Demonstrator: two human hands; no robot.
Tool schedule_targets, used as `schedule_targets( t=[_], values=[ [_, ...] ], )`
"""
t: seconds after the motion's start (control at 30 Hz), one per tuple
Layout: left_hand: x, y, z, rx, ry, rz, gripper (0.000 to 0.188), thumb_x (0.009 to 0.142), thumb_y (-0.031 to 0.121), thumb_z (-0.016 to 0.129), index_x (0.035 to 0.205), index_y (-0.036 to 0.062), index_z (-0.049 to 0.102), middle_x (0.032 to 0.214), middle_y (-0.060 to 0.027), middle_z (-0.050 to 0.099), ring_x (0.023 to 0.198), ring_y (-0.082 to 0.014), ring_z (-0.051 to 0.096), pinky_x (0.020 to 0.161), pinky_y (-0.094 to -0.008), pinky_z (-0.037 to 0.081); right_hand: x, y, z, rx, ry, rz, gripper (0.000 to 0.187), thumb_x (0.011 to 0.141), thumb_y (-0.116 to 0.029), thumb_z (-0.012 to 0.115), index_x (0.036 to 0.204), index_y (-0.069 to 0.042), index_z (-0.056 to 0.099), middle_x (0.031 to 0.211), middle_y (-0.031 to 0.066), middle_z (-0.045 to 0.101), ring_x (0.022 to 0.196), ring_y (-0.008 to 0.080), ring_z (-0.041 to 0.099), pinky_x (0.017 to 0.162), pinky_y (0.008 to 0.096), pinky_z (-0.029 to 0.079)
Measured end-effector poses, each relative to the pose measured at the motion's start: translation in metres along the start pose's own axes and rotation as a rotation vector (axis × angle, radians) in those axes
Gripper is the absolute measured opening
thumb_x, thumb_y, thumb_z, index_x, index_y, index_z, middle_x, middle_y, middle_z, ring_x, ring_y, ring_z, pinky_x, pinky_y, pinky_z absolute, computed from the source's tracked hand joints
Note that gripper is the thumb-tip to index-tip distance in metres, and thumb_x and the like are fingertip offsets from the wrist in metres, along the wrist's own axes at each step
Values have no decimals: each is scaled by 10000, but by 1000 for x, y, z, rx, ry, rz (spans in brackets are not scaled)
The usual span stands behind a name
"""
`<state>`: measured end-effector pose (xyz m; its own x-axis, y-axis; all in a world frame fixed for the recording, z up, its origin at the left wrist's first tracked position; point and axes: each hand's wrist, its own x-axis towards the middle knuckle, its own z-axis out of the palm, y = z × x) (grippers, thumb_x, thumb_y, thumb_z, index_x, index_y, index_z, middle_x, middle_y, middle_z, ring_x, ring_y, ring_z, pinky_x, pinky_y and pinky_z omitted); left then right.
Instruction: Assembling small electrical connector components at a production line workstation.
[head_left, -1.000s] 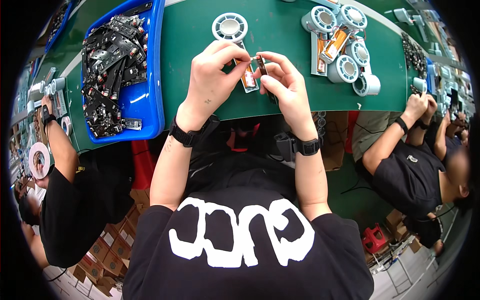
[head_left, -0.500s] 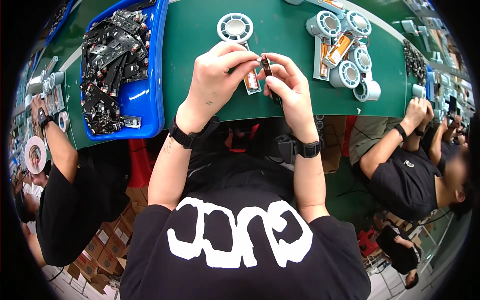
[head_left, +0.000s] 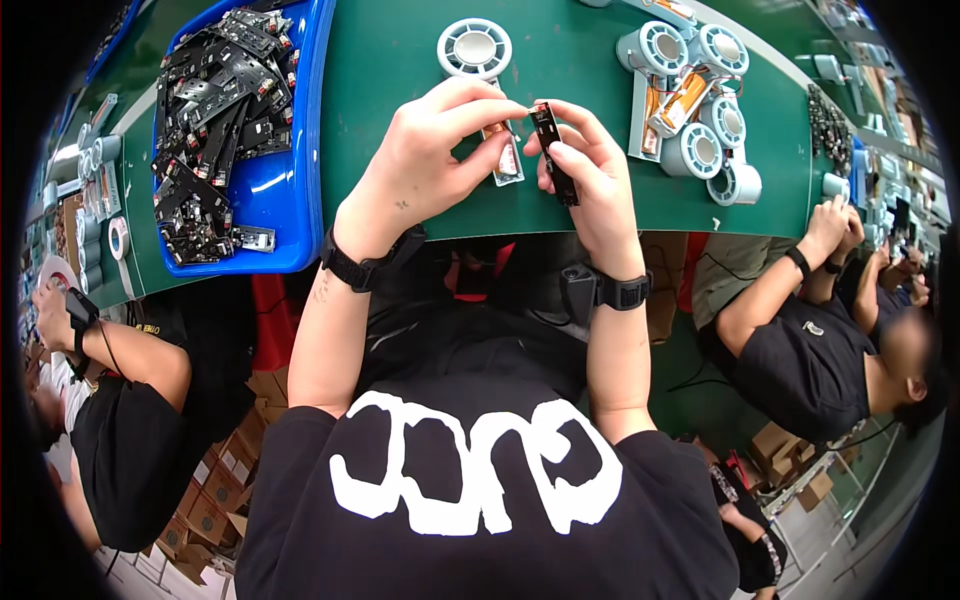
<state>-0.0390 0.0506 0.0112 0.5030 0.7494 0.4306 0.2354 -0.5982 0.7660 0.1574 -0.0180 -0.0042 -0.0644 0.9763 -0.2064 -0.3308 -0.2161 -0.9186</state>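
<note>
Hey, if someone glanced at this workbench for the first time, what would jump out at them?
Probably the person's two hands at the middle of the green table: the left hand and right hand pinch a small black circuit strip between them. At the left sits a blue plastic tray heaped with black boards, and at the upper right a cluster of grey round fan-like housings.

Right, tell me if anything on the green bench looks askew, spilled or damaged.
Nothing looks damaged or spilled. The black circuit boards lie in a loose jumble in the blue tray, and the grey round housings sit in a tidy cluster.
</note>
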Motion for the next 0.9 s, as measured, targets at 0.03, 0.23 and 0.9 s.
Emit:
schedule_targets(
  t=[0.03,0.23,0.9],
  values=[
    [0,-1,-2,7,-12,13,166,868,-3,728,1032,21,745,987,-91,704,832,-223,707,729,-306,573,0,0,0,0,2,2,429,986,-97,557,1405,-10,529,1025,97,659,748,97,574,693,224,485],
    [2,-6,-4,88,-32,101,124,876,0,717,997,13,697,964,-100,677,845,-254,689,730,-330,563,3,1,-2,0,0,-4,429,986,-91,554,1407,-10,528,1025,96,657,744,97,574,690,222,486],
    [9,-9,8,165,46,147,124,870,-22,721,977,-4,660,930,-106,658,782,-258,669,685,-324,549,1,7,8,100,-38,-58,415,977,-69,581,1388,-30,549,1001,82,693,754,97,587,710,238,497]
  ],
)
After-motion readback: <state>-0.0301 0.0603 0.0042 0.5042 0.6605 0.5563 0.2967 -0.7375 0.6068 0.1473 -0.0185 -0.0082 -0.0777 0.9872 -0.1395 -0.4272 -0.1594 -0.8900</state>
